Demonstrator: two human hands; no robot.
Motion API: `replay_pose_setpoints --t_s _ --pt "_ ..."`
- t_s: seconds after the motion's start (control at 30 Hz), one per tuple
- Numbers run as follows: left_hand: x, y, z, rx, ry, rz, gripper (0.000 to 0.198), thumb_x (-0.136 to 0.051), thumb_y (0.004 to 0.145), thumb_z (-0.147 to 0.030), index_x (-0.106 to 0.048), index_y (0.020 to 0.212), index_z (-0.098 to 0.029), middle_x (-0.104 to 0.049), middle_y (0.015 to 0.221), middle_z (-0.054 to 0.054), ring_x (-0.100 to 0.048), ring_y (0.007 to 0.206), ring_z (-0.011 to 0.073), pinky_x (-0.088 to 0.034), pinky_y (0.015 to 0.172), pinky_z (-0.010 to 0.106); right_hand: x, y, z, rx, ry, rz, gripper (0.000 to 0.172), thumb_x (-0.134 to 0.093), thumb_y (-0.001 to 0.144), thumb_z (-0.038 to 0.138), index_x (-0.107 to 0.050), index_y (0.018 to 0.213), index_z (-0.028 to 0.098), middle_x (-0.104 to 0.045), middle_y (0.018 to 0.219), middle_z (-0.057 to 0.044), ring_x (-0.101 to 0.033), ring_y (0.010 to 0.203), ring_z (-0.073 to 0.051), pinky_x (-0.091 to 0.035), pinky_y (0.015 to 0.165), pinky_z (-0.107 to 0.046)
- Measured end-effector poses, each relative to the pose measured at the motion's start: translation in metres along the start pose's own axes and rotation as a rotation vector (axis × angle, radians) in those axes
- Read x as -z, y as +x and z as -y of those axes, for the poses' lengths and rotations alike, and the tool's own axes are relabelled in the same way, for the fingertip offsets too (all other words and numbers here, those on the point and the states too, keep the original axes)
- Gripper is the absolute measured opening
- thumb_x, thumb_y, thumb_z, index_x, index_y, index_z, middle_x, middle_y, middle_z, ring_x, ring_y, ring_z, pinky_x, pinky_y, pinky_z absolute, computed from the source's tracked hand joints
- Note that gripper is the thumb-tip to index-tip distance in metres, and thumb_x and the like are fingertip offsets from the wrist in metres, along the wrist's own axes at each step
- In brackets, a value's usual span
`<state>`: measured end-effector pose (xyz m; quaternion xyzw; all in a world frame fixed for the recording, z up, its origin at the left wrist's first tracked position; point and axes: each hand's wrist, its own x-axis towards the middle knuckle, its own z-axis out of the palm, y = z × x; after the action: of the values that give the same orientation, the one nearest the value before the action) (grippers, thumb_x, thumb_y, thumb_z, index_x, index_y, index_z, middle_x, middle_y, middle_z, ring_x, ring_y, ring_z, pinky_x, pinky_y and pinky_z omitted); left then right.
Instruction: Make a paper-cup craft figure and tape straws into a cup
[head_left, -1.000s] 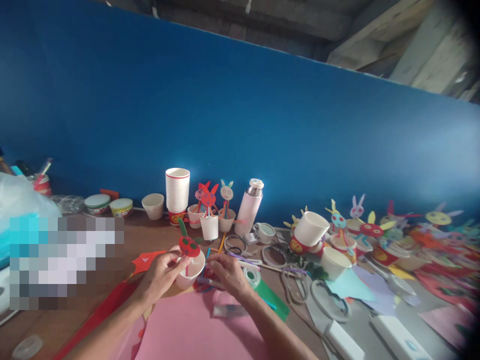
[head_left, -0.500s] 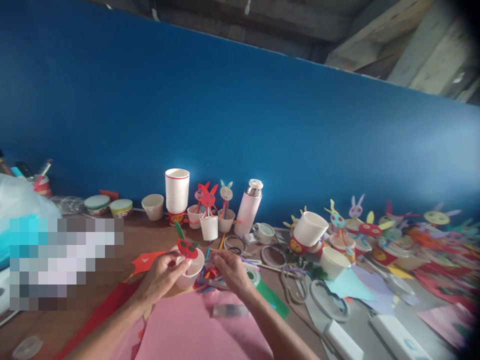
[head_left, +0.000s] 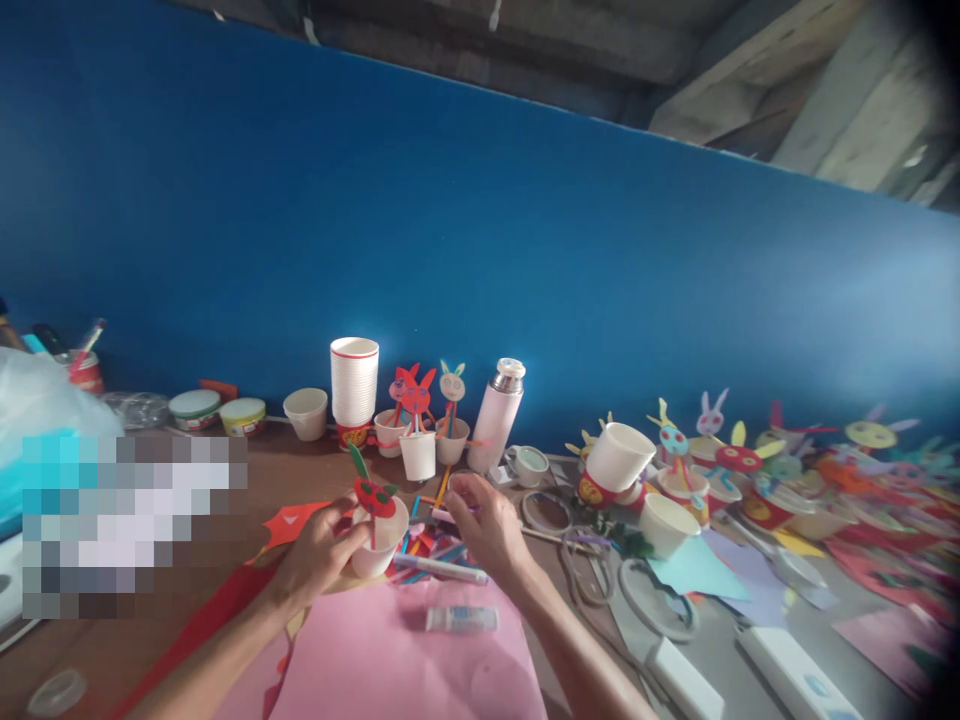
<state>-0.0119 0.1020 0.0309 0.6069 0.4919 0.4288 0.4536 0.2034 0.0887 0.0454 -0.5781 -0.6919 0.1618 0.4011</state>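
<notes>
Along the far edge of the worktop (head_left: 292, 475) runs a blue wall (head_left: 442, 220), and remotely I see the left hand (head_left: 328, 545) gripping a white cup (head_left: 375, 563) with a red paper face (head_left: 374, 499), just beyond pink paper (head_left: 397, 660), but cannot tell whether the curled right hand (head_left: 486, 518) holds anything.

Glare pales the blue wall (head_left: 480, 230) at 3 o'clock; blur smears paper crafts (head_left: 872, 434) between 3 and 4; blackness swallows the 2 o'clock corner; pixelation covers 8.
</notes>
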Motion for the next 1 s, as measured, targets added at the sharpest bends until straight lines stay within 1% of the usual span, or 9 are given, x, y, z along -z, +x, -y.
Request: replay_pose_setpoints --t_s 0.13,0.3,0.43,0.53,0.63,0.77,0.87,0.93,1.0 --pt "0.000 0.001 -0.002 -0.005 -0.058 0.014 0.029 -0.054 0.064 -0.035 -0.067 0.085 -0.020 -0.073 0.088 0.004 -0.063 0.091 0.0262 -0.047 0.081 0.032 0.011 0.002 0.001 0.016 -0.030 -0.040 0.020 -0.046 0.084 0.029 -0.062 0.092 0.020 -0.063 0.084 -0.003 -0.057 0.075 -0.015 -0.040 0.062 -0.022" --pt "0.003 0.002 0.006 0.004 -0.142 0.050 0.023 -0.056 0.069 -0.029 -0.066 0.087 -0.020 -0.072 0.094 0.003 -0.063 0.092 0.0236 -0.046 0.084 0.032 0.021 0.001 0.006 0.010 -0.011 -0.027 0.018 -0.048 0.082 0.027 -0.064 0.088 0.021 -0.065 0.082 -0.001 -0.057 0.069 -0.014 -0.039 0.060 -0.021" --pt "0.010 0.004 0.013 0.020 -0.171 -0.016 0.027 -0.057 0.068 -0.031 -0.067 0.089 -0.017 -0.068 0.107 0.007 -0.058 0.105 0.0259 -0.044 0.089 0.034 0.028 -0.004 0.011 0.043 0.014 0.066 0.018 -0.050 0.080 0.024 -0.067 0.083 0.021 -0.066 0.075 0.000 -0.057 0.065 -0.014 -0.038 0.059 -0.022" --pt "0.015 0.003 0.011 0.027 -0.190 -0.046 0.036 -0.056 0.069 -0.031 -0.063 0.102 -0.017 -0.063 0.119 0.007 -0.049 0.118 0.0246 -0.041 0.094 0.032 0.029 -0.012 0.017 0.082 0.042 0.189 0.017 -0.052 0.078 0.020 -0.069 0.077 0.021 -0.065 0.069 0.001 -0.056 0.062 -0.014 -0.037 0.056 -0.022" --pt "0.016 0.001 0.008 0.006 -0.193 -0.052 0.042 -0.058 0.068 -0.030 -0.061 0.107 -0.017 -0.061 0.122 0.008 -0.048 0.119 0.0242 -0.039 0.097 0.032 0.025 -0.020 0.025 0.111 0.092 0.279 0.018 -0.051 0.077 0.017 -0.068 0.074 0.021 -0.064 0.067 0.003 -0.055 0.061 -0.012 -0.037 0.056 -0.021" --pt "0.010 -0.002 0.007 0.017 -0.145 -0.081 0.034 -0.060 0.065 -0.036 -0.066 0.093 -0.016 -0.068 0.110 0.008 -0.056 0.110 0.0259 -0.044 0.092 0.032 0.018 -0.026 0.035 0.139 0.110 0.323 0.016 -0.053 0.076 0.014 -0.066 0.070 0.021 -0.062 0.065 0.004 -0.051 0.060 -0.010 -0.035 0.056 -0.020" --pt "0.004 -0.003 0.006 0.049 -0.090 -0.139 0.019 -0.059 0.065 -0.035 -0.064 0.074 -0.020 -0.073 0.086 0.005 -0.063 0.093 0.0255 -0.048 0.083 0.032 0.016 -0.030 0.038 0.141 0.078 0.324 0.016 -0.052 0.077 0.013 -0.066 0.071 0.020 -0.061 0.066 0.005 -0.050 0.060 -0.010 -0.034 0.056 -0.019" --pt "0.000 -0.003 0.004 0.055 -0.065 -0.155 0.014 -0.058 0.066 -0.034 -0.064 0.070 -0.022 -0.072 0.077 0.001 -0.065 0.084 0.0242 -0.049 0.077 0.031 0.014 -0.032 0.036 0.133 0.063 0.327 0.016 -0.052 0.077 0.012 -0.066 0.072 0.020 -0.061 0.067 0.004 -0.051 0.061 -0.009 -0.035 0.057 -0.018" --pt "-0.002 -0.002 0.002 0.049 -0.051 -0.145 0.015 -0.056 0.066 -0.034 -0.065 0.074 -0.024 -0.072 0.076 -0.001 -0.065 0.082 0.0229 -0.049 0.074 0.028 0.009 -0.034 0.033 0.127 0.048 0.323 0.016 -0.053 0.076 0.011 -0.065 0.073 0.020 -0.061 0.068 0.004 -0.051 0.062 -0.009 -0.035 0.057 -0.018"
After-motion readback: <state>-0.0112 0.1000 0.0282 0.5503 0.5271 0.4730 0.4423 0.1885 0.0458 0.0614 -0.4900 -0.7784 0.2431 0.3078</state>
